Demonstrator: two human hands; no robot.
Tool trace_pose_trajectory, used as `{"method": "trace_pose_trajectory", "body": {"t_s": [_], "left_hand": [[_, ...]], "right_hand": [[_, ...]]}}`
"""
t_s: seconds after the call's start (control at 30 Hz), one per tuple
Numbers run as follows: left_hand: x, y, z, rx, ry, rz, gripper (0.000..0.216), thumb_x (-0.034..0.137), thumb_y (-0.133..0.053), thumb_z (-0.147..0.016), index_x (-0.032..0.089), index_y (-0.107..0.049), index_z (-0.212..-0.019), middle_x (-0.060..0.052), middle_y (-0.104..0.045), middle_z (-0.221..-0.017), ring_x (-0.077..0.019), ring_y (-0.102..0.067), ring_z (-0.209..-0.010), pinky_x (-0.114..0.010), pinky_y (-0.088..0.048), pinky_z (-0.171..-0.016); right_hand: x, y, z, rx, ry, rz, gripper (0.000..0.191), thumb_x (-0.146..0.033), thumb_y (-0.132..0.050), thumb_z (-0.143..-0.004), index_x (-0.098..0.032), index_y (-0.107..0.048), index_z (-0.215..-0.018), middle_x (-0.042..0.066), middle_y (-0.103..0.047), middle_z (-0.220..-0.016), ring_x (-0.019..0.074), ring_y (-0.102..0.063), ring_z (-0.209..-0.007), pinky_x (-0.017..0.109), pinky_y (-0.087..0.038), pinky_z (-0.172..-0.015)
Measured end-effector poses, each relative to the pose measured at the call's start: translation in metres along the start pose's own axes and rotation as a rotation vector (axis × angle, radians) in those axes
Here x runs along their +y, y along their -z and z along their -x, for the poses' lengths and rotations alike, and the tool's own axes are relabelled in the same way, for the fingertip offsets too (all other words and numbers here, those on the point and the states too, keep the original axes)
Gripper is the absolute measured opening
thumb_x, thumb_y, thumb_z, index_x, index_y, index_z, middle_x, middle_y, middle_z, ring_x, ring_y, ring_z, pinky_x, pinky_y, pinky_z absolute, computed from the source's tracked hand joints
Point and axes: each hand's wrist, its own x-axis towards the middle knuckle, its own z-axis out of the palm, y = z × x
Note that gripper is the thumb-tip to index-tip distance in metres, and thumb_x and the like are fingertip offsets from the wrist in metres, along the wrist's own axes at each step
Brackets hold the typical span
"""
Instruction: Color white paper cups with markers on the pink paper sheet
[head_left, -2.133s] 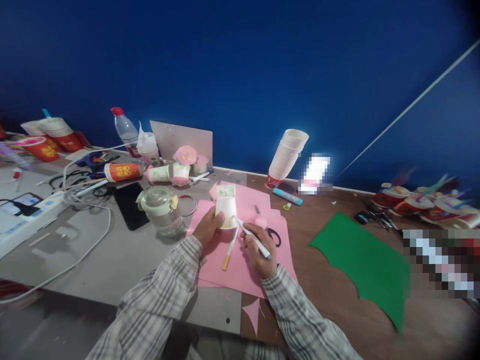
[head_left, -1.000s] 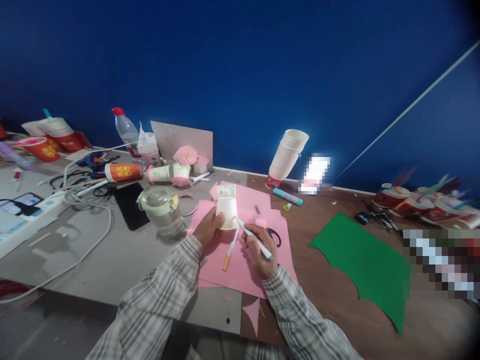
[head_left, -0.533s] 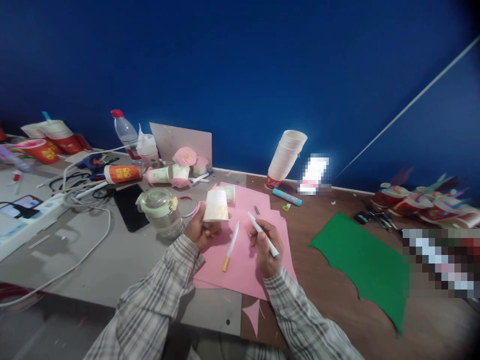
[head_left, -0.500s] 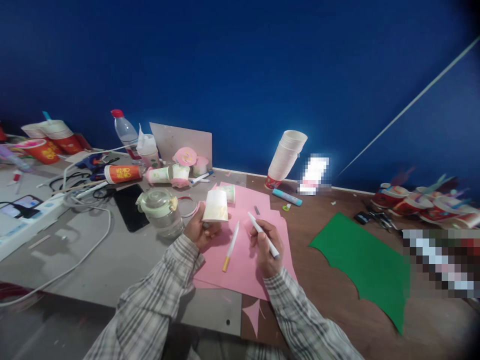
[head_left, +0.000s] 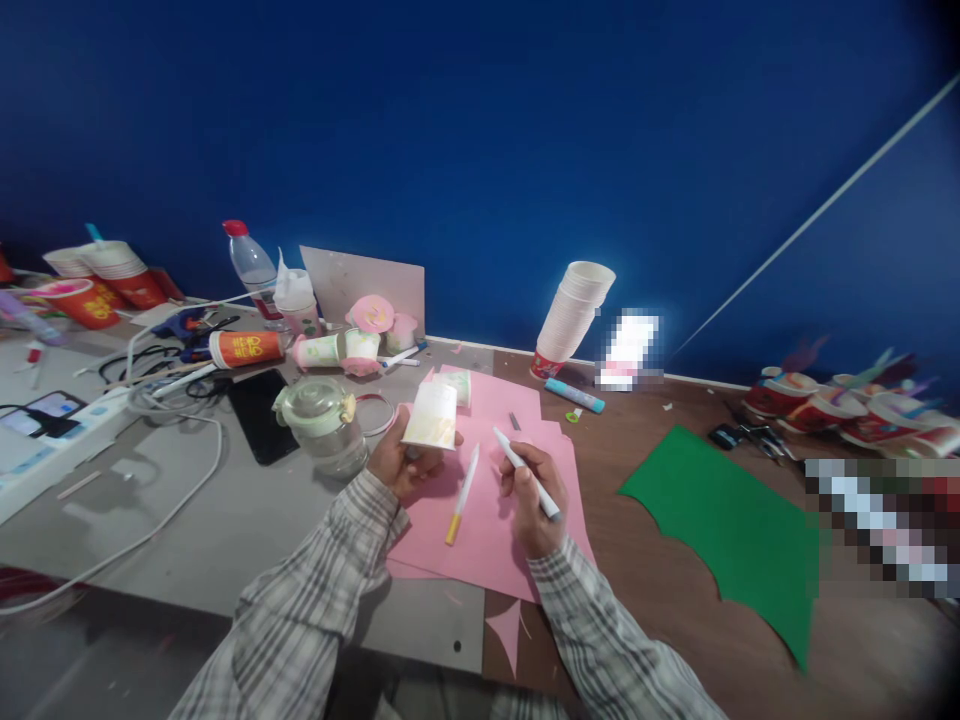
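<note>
My left hand (head_left: 403, 458) is closed around a white paper cup (head_left: 432, 415) with faint yellowish marks on its side. The cup is held tilted above pink paper (head_left: 487, 540). In my right hand (head_left: 536, 490) is a white marker (head_left: 517, 462), gripped like a pen, its tip pointing up and left toward the cup but apart from it. Between the hands a white pen with a yellow end (head_left: 459, 500) lies on the pink paper. Just behind the held cup a second, green-patterned cup (head_left: 463, 388) rests on its side, partly hidden.
A glass jar (head_left: 322, 425) and a black phone (head_left: 262, 415) stand or lie left of my left hand. Behind are a tall cup stack (head_left: 574, 318) and a blue glue-stick-like tube (head_left: 574, 394). Cut green paper (head_left: 727, 530) lies at right. Cables and a power strip (head_left: 67, 440) fill the left.
The cup in my left hand has tipped and turned slightly, showing more yellowish marking. My right hand and the marker have barely moved.
</note>
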Motion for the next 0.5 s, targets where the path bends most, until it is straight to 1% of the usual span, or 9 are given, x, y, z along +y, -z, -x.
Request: {"method": "trace_pose_trajectory", "body": {"t_s": [0.1, 0.17, 0.27, 0.33, 0.4, 0.5], "left_hand": [[-0.002, 0.001, -0.001, -0.025, 0.033, -0.031, 0.074, 0.066, -0.029, -0.07, 0.001, -0.065, -0.076, 0.004, -0.03, -0.026, -0.0081, -0.014, -0.027, -0.028, -0.018, -0.033], [-0.006, 0.0, -0.003, 0.005, 0.03, -0.053, 0.07, 0.066, -0.034, -0.068, 0.004, -0.064, -0.072, 0.005, -0.029, -0.027, -0.0086, -0.016, -0.026, -0.028, -0.021, -0.033], [-0.014, 0.0, -0.007, 0.134, -0.069, -0.078, 0.051, 0.061, -0.047, -0.067, 0.012, -0.059, -0.064, 0.006, -0.033, -0.032, -0.0077, -0.021, -0.027, -0.026, -0.023, -0.032], [-0.019, 0.0, -0.009, 0.218, -0.161, -0.12, 0.042, 0.056, -0.055, -0.065, 0.013, -0.057, -0.063, 0.006, -0.036, -0.037, -0.0071, -0.024, -0.029, -0.024, -0.022, -0.031], [-0.021, 0.001, -0.01, 0.254, -0.219, -0.17, 0.039, 0.053, -0.059, -0.063, 0.013, -0.056, -0.066, 0.005, -0.041, -0.042, -0.0066, -0.026, -0.03, -0.022, -0.02, -0.03], [-0.021, 0.002, -0.011, 0.243, -0.228, -0.229, 0.039, 0.052, -0.061, -0.062, 0.014, -0.056, -0.07, 0.002, -0.046, -0.047, -0.0067, -0.028, -0.032, -0.022, -0.017, -0.029]], "right_hand": [[0.0, 0.0, 0.0, -0.004, 0.006, -0.001, 0.025, -0.034, -0.046, -0.082, -0.02, -0.057, -0.098, 0.0, -0.058, -0.069, 0.0118, -0.051, -0.045, 0.025, -0.045, -0.042], [-0.001, 0.0, 0.0, -0.006, 0.009, -0.004, 0.024, -0.034, -0.046, -0.082, -0.02, -0.057, -0.099, 0.0, -0.058, -0.07, 0.0117, -0.051, -0.045, 0.025, -0.045, -0.042], [0.0, 0.0, 0.001, -0.014, 0.033, 0.013, 0.024, -0.032, -0.047, -0.081, -0.022, -0.058, -0.1, 0.0, -0.059, -0.073, 0.0118, -0.052, -0.045, 0.026, -0.046, -0.042], [0.001, 0.001, 0.002, -0.023, 0.061, 0.052, 0.024, -0.031, -0.048, -0.08, -0.022, -0.058, -0.1, 0.001, -0.06, -0.075, 0.012, -0.053, -0.045, 0.028, -0.047, -0.044], [0.003, 0.002, 0.003, -0.045, 0.09, 0.094, 0.024, -0.029, -0.049, -0.079, -0.023, -0.059, -0.1, 0.001, -0.061, -0.075, 0.0128, -0.054, -0.046, 0.029, -0.048, -0.047], [0.004, 0.003, 0.003, -0.094, 0.115, 0.122, 0.024, -0.027, -0.05, -0.079, -0.023, -0.06, -0.1, 0.001, -0.062, -0.073, 0.0148, -0.057, -0.05, 0.03, -0.049, -0.05]]}}
